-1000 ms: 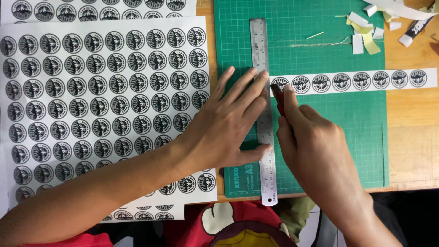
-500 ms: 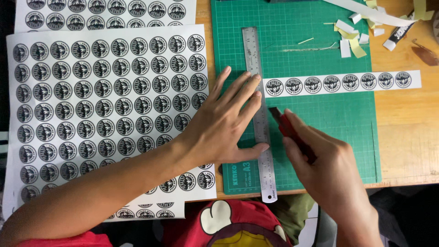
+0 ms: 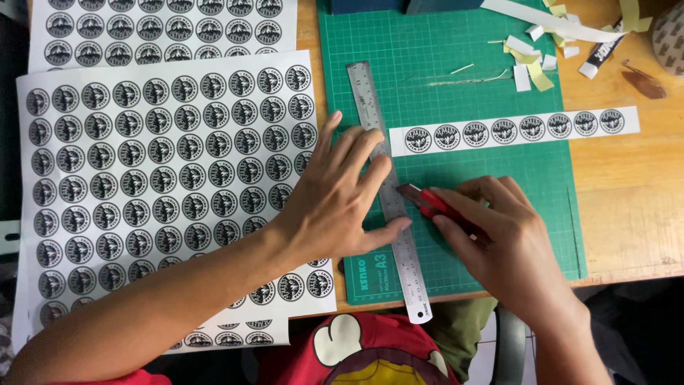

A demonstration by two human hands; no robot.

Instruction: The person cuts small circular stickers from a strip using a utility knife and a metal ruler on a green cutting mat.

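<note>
- Pressing flat, the left hand (image 3: 335,207) spreads its fingers over the steel ruler (image 3: 388,192) and the edge of the sticker sheet (image 3: 164,178); fingers splayed, gripping nothing, likely pinning the ruler so it can't slip.
- Right hand (image 3: 506,235) is curled closed around a red utility knife (image 3: 427,203), tip against the ruler's right edge, so the ruler serves as the cutting guide.
- Ruler runs lengthwise down the green cutting mat (image 3: 491,71), its lower end overhanging the table edge.
- Cut sticker strip (image 3: 513,130) lies across the mat, right of the ruler, its far end on the wooden table (image 3: 627,207).
- Paper scraps (image 3: 534,60) sit at the mat's top, well apart from the hands.
- Blade tip too small to make out; knife body mostly hidden by the fingers.
- Sheet's right edge is covered by the left hand; a second sheet (image 3: 157,21) is cut off at the top.
</note>
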